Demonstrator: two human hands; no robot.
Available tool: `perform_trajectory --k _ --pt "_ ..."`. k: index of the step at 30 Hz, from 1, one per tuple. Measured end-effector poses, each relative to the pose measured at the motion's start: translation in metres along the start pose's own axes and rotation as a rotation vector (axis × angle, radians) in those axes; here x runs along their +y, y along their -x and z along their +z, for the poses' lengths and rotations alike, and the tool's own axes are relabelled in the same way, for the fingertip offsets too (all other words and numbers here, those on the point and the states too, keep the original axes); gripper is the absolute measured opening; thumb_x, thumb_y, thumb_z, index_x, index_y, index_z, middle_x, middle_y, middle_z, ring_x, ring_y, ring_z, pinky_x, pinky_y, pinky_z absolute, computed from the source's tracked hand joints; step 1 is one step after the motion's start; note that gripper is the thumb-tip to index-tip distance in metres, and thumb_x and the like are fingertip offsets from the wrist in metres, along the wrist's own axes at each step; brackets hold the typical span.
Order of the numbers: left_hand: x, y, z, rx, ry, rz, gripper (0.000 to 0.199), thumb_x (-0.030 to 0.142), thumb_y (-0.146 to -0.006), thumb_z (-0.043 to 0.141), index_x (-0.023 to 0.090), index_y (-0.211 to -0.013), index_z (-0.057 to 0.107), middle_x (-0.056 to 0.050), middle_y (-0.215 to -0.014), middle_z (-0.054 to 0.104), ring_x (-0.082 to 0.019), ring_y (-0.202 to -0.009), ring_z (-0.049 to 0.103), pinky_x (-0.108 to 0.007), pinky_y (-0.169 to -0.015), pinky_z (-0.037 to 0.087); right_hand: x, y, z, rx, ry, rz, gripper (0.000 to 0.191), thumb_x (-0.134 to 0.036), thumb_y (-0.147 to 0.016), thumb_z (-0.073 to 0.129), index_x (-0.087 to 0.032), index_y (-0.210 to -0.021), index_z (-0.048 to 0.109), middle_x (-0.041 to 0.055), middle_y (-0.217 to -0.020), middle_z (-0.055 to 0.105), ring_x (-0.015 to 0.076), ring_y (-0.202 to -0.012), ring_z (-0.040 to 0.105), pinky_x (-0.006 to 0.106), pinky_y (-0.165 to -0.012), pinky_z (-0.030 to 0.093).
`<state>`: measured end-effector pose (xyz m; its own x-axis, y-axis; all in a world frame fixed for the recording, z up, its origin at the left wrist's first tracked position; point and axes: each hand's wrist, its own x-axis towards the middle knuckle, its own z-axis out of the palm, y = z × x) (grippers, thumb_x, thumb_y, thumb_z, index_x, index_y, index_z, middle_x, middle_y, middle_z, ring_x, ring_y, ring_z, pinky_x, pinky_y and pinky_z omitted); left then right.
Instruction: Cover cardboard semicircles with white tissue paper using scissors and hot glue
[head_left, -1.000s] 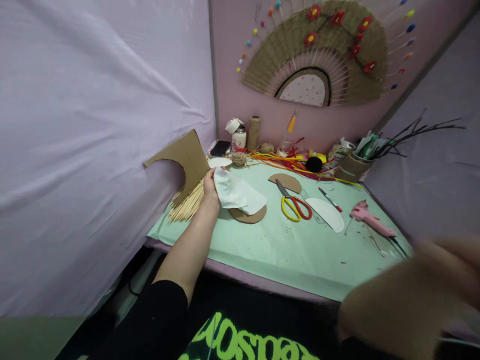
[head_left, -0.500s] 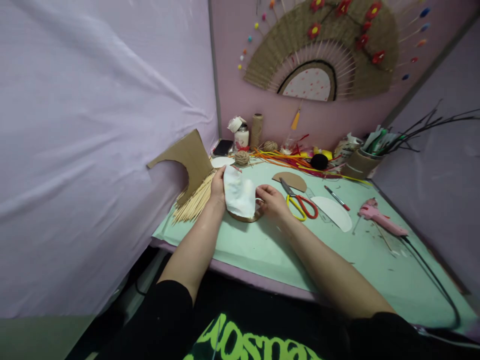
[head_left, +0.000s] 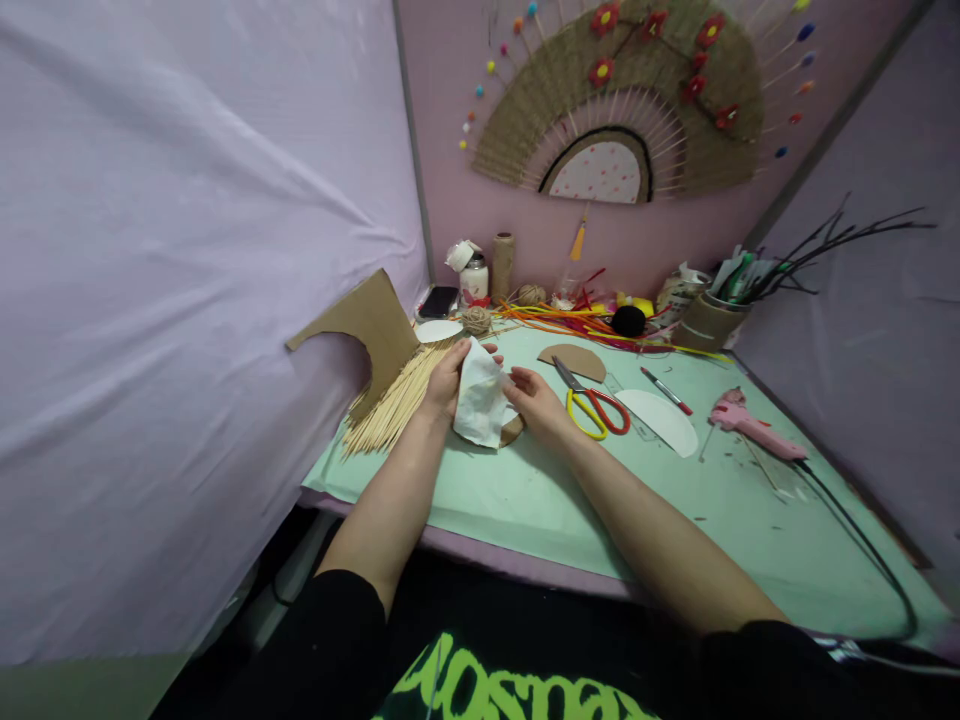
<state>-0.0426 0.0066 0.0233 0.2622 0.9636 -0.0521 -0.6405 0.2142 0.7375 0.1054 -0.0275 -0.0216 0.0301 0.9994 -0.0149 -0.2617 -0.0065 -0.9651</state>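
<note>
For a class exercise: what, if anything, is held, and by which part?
A white sheet: left grip on its upper left edge, right grip on its right edge.

The gap between the left hand (head_left: 445,388) and the right hand (head_left: 541,405) is filled by a white sheet (head_left: 480,395). At the front of the bench (head_left: 502,510), room is left between the 2 forearms (head_left: 394,505), and more to their right, bounded by the glue gun (head_left: 757,430) and its cord (head_left: 859,530). Just beyond the right hand, passage is obstructed by scissors (head_left: 573,376) and a paper half-circle (head_left: 664,422). The left is blocked by sticks (head_left: 394,405) and cardboard (head_left: 390,320), the back by coloured stems (head_left: 547,318) and a pot (head_left: 705,325) of branches (head_left: 832,250).
</note>
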Motion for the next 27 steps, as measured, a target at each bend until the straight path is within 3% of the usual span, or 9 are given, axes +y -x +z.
perform_trajectory --k 4,7,10,14,18,20,23,25,27 --pt "-0.002 -0.005 -0.002 0.036 -0.057 0.089 0.024 0.04 -0.08 0.069 0.017 -0.08 0.06 -0.007 -0.08 0.072 -0.022 -0.077 0.07 -0.033 -0.073 0.054 -0.007 0.006 -0.001 -0.144 -0.044 0.078 0.035 -0.041 -0.057 0.08 -0.021 -0.074 0.057 -0.0037 -0.065 0.06 0.0128 -0.056 0.055 0.026 -0.056 0.047" --pt "-0.008 -0.011 -0.006 0.168 -0.195 0.302 0.022 0.031 -0.083 0.067 0.019 -0.071 0.054 0.002 -0.064 0.062 -0.013 -0.061 0.06 -0.023 -0.063 0.047 -0.016 0.007 -0.004 -0.097 -0.064 0.068 0.029 -0.038 -0.061 0.072 -0.023 -0.073 0.05 -0.0071 -0.058 0.053 0.0111 -0.049 0.049 0.023 -0.047 0.039" --pt "-0.016 -0.015 -0.009 0.226 -0.281 0.373 0.024 0.023 -0.083 0.069 0.018 -0.065 0.054 0.006 -0.057 0.05 -0.008 -0.053 0.046 -0.019 -0.055 0.037 -0.022 0.007 -0.007 -0.045 -0.053 0.057 0.024 -0.036 -0.061 0.065 -0.024 -0.074 0.048 -0.007 -0.058 0.052 0.0116 -0.049 0.048 0.022 -0.046 0.037" --pt "-0.022 -0.014 -0.008 0.197 -0.329 0.342 0.022 0.026 -0.08 0.072 0.018 -0.067 0.056 0.005 -0.06 0.053 -0.009 -0.056 0.047 -0.021 -0.056 0.037 -0.024 0.002 -0.011 0.051 0.009 0.023 0.024 -0.039 -0.062 0.062 -0.024 -0.073 0.047 -0.0064 -0.06 0.051 0.0129 -0.052 0.048 0.025 -0.05 0.04" --pt "-0.023 -0.011 -0.008 0.085 -0.431 0.169 0.029 0.026 -0.067 0.079 0.02 -0.084 0.056 0.001 -0.067 0.064 -0.015 -0.059 0.059 -0.025 -0.058 0.043 -0.022 -0.002 -0.02 0.189 0.123 -0.062 0.022 -0.039 -0.066 0.06 -0.024 -0.076 0.047 -0.0037 -0.066 0.054 0.0171 -0.062 0.053 0.029 -0.059 0.044" --pt "-0.023 -0.009 -0.008 0.038 -0.471 0.159 0.04 0.023 -0.062 0.08 0.02 -0.092 0.055 -0.001 -0.073 0.068 -0.017 -0.063 0.063 -0.026 -0.059 0.046 -0.021 -0.002 -0.023 0.276 0.181 -0.148 0.023 -0.037 -0.068 0.063 -0.024 -0.082 0.05 0.0001 -0.081 0.06 0.02 -0.08 0.057 0.033 -0.074 0.047" --pt "-0.023 -0.007 -0.008 0.008 -0.513 0.193 0.042 0.027 -0.064 0.077 0.02 -0.097 0.053 0.0 -0.073 0.069 -0.016 -0.06 0.063 -0.026 -0.058 0.048 -0.02 0.002 -0.024 0.297 0.426 -0.459 0.025 -0.035 -0.073 0.066 -0.023 -0.092 0.055 0.006 -0.1 0.062 0.0227 -0.099 0.055 0.038 -0.092 0.043" --pt "-0.023 -0.006 -0.008 -0.002 -0.545 0.195 0.042 0.03 -0.066 0.076 0.02 -0.099 0.051 0.002 -0.071 0.067 -0.015 -0.056 0.062 -0.025 -0.056 0.047 -0.018 0.004 -0.023 0.214 0.632 -0.696 0.02 -0.036 -0.08 0.064 -0.022 -0.093 0.059 0.0079 -0.099 0.062 0.0241 -0.098 0.056 0.042 -0.092 0.043" --pt "-0.022 -0.005 -0.007 -0.016 -0.578 0.197 0.044 0.031 -0.066 0.075 0.021 -0.101 0.051 0.003 -0.072 0.067 -0.014 -0.056 0.061 -0.023 -0.055 0.046 -0.016 0.006 -0.021 0.152 0.752 -0.821 0.017 -0.037 -0.085 0.062 -0.022 -0.093 0.063 0.0081 -0.096 0.063 0.0246 -0.094 0.057 0.043 -0.089 0.045"
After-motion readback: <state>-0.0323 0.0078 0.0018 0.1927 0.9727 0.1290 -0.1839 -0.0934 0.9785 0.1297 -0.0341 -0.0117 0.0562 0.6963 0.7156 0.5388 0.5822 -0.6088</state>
